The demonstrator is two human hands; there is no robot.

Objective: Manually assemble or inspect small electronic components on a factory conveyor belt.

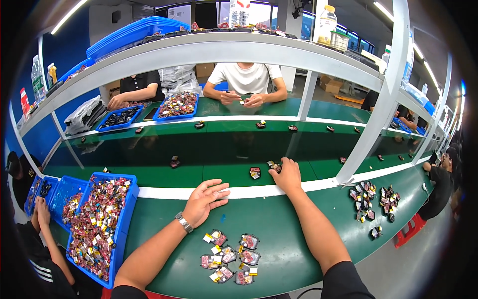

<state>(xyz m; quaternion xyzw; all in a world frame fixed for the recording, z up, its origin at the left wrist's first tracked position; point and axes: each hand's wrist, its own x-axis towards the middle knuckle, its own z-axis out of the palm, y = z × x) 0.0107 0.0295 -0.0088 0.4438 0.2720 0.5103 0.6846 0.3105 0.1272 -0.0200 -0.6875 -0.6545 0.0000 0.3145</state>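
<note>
My right hand [288,175] reaches over the white rail, its fingers closed on a small electronic assembly [273,167] with a black shell and a yellow-and-white piece. Just left of it on the green belt lies a similar assembly [255,173]. My left hand [203,200] hovers by the rail with its fingers spread and nothing in it; a metal watch [183,223] circles that wrist. Between my forearms, several black-shelled assemblies [229,254] with red boards and yellow-and-white pieces are laid out on the green table [284,239].
A blue bin [130,199] heaped with small red, white and yellow parts stands at the left. More assemblies [363,199] are clustered at the right, near a grey post [366,129]. A shelf [239,52] spans above the belt. A person in white [245,79] works opposite; others sit at both sides.
</note>
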